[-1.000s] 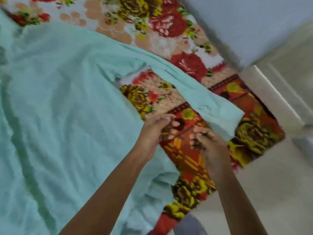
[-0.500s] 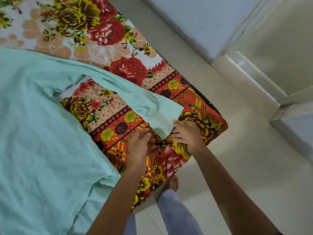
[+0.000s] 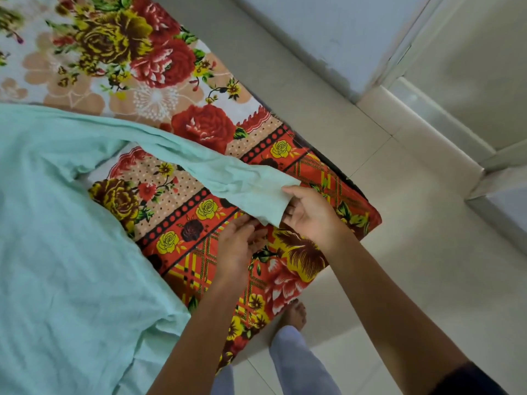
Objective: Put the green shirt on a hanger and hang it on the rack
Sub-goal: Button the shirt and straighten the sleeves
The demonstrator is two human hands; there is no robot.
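Observation:
The pale green shirt (image 3: 57, 238) lies spread flat over the left half of the flowered bed. One long sleeve (image 3: 228, 175) stretches out to the right across the bedspread. My right hand (image 3: 310, 215) pinches the sleeve's cuff at its end, thumb on top. My left hand (image 3: 239, 246) is at the cuff's lower corner, fingertips touching the fabric edge. No hanger and no rack are in view.
The bed with the red and yellow flowered bedspread (image 3: 299, 252) ends in a corner at the right. Beyond it is pale tiled floor (image 3: 413, 266), a wall and a door frame (image 3: 427, 124). My bare foot (image 3: 295, 315) stands beside the bed.
My view swung right, so the shirt sits further left in frame. Both hands went from empty beside the cuff to taking hold of the sleeve end.

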